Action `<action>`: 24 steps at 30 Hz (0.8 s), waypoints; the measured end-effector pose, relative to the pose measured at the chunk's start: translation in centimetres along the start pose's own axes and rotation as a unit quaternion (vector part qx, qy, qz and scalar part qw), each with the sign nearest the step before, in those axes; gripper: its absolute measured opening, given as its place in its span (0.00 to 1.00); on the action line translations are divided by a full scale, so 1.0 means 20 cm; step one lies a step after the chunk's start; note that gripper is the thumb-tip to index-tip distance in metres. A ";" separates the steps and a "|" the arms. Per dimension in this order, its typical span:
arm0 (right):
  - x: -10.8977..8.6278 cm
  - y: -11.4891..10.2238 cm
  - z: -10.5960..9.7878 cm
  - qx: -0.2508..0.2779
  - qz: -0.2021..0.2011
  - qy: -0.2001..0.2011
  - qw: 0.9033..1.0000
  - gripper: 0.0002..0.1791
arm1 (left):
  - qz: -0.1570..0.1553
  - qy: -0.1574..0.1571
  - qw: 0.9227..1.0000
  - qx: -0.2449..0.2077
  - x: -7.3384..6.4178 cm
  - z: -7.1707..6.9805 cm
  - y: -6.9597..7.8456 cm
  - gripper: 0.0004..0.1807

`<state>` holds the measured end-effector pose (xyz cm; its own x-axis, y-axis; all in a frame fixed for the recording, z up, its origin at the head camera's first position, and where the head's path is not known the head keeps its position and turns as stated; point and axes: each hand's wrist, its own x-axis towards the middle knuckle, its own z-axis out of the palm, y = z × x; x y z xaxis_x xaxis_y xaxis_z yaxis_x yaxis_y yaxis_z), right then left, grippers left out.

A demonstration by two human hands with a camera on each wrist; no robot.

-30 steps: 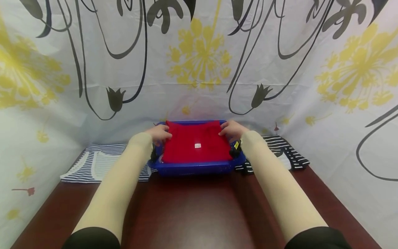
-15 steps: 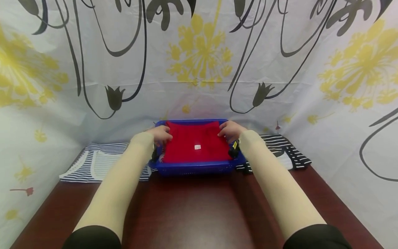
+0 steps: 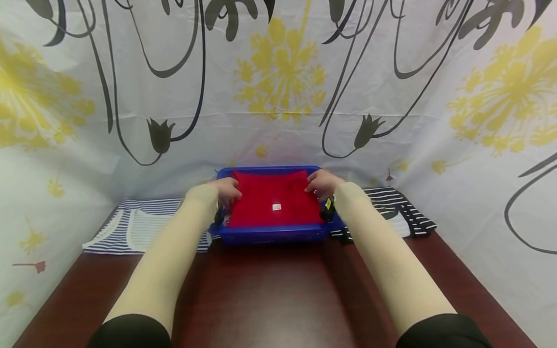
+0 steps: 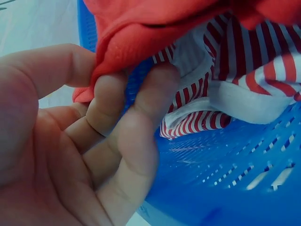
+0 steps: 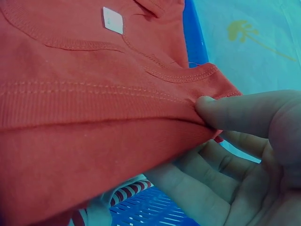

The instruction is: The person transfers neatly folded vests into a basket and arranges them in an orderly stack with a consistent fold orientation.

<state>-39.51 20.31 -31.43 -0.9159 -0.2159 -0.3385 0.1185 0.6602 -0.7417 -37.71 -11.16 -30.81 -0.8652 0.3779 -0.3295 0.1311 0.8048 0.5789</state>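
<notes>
A red garment [image 3: 278, 193] with a small white label [image 3: 276, 207] spreads across the blue plastic basket [image 3: 271, 235] at the back of the table. My left hand [image 3: 226, 187] pinches its left far corner; in the left wrist view the thumb and curled fingers [image 4: 107, 101] hold the red edge. At the opposite corner my right hand [image 3: 323, 182] pinches the ribbed, stitched band between thumb [image 5: 235, 113] and fingers. Beneath the red cloth, red-and-white striped clothing [image 4: 197, 89] lies in the basket, partly hidden.
A blue-and-white striped garment [image 3: 148, 227] lies flat left of the basket, and a black-and-white striped one [image 3: 393, 210] lies to its right. Dark brown tabletop [image 3: 270, 290] stretches in front. A patterned cloth curtain [image 3: 278, 140] hangs close behind and at both sides.
Both hands keep their hold with almost no movement. The red garment's label sits slightly lower, and the view has shifted a little.
</notes>
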 end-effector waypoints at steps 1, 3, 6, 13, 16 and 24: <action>-0.01 0.00 0.00 -0.002 -0.003 -0.001 1.000 0.26 | -0.003 -0.001 1.000 -0.005 -0.01 0.00 0.00 0.32; -0.01 0.00 0.01 -0.004 -0.006 -0.001 1.000 0.15 | -0.006 -0.003 1.000 -0.011 -0.01 0.01 0.01 0.32; -0.01 0.00 0.02 -0.003 -0.010 -0.004 1.000 0.08 | -0.013 -0.002 1.000 -0.017 -0.02 0.02 0.01 0.32; -0.01 0.01 0.04 -0.013 -0.010 -0.001 1.000 0.19 | -0.015 -0.002 1.000 -0.014 -0.01 0.04 0.01 0.28; -0.02 0.01 0.04 -0.022 -0.012 0.001 1.000 0.20 | -0.015 -0.005 1.000 -0.014 -0.01 0.04 0.02 0.31; -0.03 -0.02 0.05 -0.039 -0.005 0.010 0.999 0.11 | -0.023 -0.008 0.999 -0.025 -0.04 0.06 0.03 0.36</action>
<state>-38.56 19.42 -31.57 -0.9247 -0.2085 -0.3184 0.0798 0.7118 -0.6978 -36.44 -10.41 -31.11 -0.8617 0.3483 -0.3691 0.0664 0.7984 0.5984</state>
